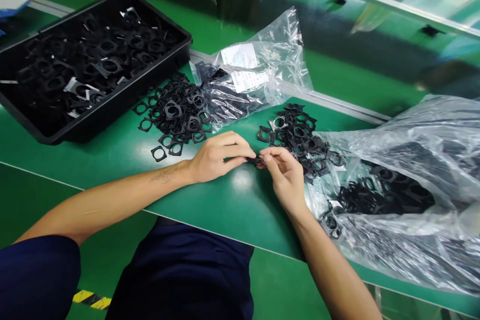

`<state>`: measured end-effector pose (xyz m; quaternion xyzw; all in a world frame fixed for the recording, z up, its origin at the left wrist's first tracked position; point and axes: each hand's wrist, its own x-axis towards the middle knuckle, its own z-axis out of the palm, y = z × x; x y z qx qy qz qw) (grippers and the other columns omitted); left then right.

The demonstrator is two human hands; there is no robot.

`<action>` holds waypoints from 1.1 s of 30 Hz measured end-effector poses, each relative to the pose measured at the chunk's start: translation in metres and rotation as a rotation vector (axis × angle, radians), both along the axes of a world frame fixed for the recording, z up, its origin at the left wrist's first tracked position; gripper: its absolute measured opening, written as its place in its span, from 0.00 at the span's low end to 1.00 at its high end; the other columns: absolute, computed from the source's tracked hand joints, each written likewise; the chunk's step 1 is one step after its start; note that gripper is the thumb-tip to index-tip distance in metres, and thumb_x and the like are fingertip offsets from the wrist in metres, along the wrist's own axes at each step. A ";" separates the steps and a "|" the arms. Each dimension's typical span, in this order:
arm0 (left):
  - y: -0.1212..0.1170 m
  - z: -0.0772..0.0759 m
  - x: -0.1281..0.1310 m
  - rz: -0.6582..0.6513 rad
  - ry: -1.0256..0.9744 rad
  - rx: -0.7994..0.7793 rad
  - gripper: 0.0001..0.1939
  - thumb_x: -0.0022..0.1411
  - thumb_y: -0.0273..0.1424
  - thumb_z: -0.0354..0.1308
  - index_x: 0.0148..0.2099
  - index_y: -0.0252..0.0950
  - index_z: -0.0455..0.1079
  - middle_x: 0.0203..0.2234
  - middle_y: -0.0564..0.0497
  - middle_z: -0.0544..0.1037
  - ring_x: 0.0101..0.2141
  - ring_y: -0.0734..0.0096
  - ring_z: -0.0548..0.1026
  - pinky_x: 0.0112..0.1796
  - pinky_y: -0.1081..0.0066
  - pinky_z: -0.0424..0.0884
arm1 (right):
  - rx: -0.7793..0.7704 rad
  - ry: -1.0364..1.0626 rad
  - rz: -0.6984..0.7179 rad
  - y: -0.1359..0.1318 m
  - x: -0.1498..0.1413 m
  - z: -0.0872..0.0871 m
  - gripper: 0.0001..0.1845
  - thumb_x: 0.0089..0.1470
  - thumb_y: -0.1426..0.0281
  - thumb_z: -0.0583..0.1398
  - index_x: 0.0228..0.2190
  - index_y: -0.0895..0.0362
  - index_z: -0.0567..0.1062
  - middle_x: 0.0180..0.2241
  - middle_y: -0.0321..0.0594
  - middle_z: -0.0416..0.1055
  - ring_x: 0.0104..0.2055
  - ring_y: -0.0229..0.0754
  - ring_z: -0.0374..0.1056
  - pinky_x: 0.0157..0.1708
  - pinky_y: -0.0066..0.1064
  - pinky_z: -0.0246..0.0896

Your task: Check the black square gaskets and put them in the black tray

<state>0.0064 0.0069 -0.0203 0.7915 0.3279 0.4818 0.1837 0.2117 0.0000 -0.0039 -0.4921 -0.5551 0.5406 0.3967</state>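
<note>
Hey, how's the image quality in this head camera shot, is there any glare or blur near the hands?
In the head view, a pale glare patch sits on the green mat just beside the left hand and right hand, which stay fairly sharp; the plastic bag shows white highlights, and reflections at top right look smeared.

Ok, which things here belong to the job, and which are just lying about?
Job: left hand, right hand, small black frame pinched between them, loose black frames beside them.
Lying about: black tray, labelled plastic bag, clear plastic bag.
</note>
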 end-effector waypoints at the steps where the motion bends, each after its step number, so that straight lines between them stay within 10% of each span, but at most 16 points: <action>1: 0.001 -0.001 0.000 0.021 -0.014 -0.011 0.07 0.67 0.25 0.59 0.44 0.38 0.78 0.34 0.49 0.81 0.36 0.72 0.78 0.40 0.69 0.75 | 0.089 -0.068 -0.001 -0.002 -0.001 0.000 0.08 0.59 0.61 0.64 0.37 0.52 0.77 0.36 0.39 0.74 0.37 0.41 0.72 0.40 0.35 0.73; 24: -0.001 0.002 0.002 0.014 -0.020 -0.063 0.06 0.69 0.28 0.57 0.37 0.36 0.72 0.29 0.50 0.79 0.31 0.73 0.76 0.35 0.72 0.72 | 0.468 -0.268 0.003 -0.005 0.001 0.006 0.03 0.56 0.71 0.64 0.33 0.51 0.79 0.34 0.41 0.71 0.36 0.44 0.68 0.34 0.39 0.70; 33: 0.000 0.000 0.001 0.047 -0.049 -0.058 0.04 0.68 0.27 0.58 0.38 0.36 0.72 0.30 0.51 0.79 0.32 0.72 0.77 0.37 0.71 0.73 | 0.366 -0.158 0.035 -0.007 -0.003 0.004 0.04 0.55 0.73 0.65 0.34 0.52 0.77 0.34 0.39 0.73 0.35 0.40 0.69 0.30 0.32 0.67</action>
